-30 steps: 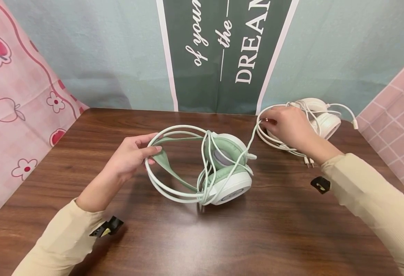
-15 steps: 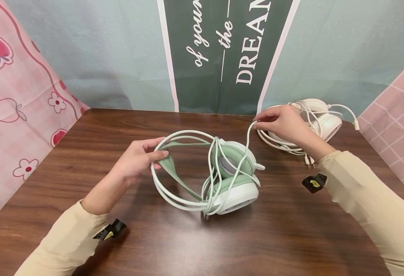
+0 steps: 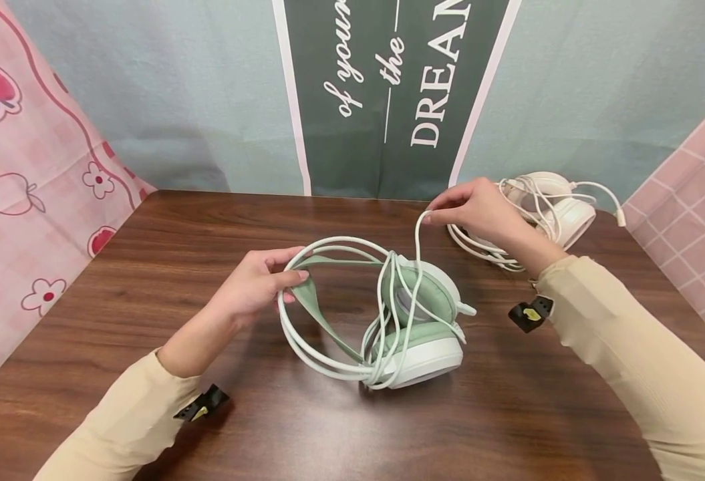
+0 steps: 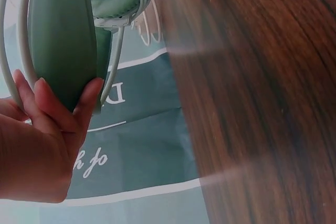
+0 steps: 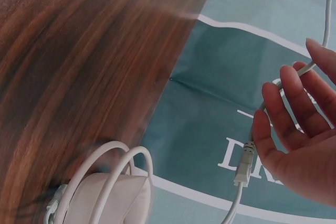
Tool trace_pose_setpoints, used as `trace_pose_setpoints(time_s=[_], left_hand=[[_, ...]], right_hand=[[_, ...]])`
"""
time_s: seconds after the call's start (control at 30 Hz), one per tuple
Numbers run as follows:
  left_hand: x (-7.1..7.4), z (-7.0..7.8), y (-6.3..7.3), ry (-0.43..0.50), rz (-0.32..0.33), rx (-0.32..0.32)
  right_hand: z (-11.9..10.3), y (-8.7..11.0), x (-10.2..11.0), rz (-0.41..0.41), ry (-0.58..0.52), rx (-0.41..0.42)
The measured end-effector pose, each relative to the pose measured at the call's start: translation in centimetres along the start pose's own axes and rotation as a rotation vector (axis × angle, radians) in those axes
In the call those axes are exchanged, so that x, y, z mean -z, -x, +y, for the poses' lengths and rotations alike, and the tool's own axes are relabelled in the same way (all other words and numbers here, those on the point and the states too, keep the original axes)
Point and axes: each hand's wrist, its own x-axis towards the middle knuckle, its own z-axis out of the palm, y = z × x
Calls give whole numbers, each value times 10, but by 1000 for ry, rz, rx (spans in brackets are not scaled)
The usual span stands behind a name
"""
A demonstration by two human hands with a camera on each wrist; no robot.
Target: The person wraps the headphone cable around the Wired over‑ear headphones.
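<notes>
Mint-green and white headphones (image 3: 429,362) hang tilted over the table, cable strands wound around the ear cups. At the headband (image 4: 63,35), my left hand (image 3: 262,284) grips the bows and padded strap between thumb and fingers. My right hand (image 3: 481,208) pinches a raised length of the headphone cable (image 3: 418,244) above and right of the ear cups. From the right wrist, that cable runs across the fingers, and a small pale connector piece (image 5: 244,166) sits on it just below them. Part of the strap is hidden by my left fingers.
A second pair of headphones (image 3: 573,217), white with a coiled cable and a mic arm, lies at the back right, partly behind my right hand. The brown wooden table (image 3: 304,434) meets a printed cloth backdrop (image 3: 382,100).
The green headphones and my left hand have shifted right and nearer to me. My right hand has moved left, the cable still pinched in its fingers.
</notes>
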Motion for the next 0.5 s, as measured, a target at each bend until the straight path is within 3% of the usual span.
trace_pose_setpoints(time_s=[0.5], left_hand=[[-12,8,1,39,-39,-77]], right_hand=[[4,-5,-12,-117,-12,96]])
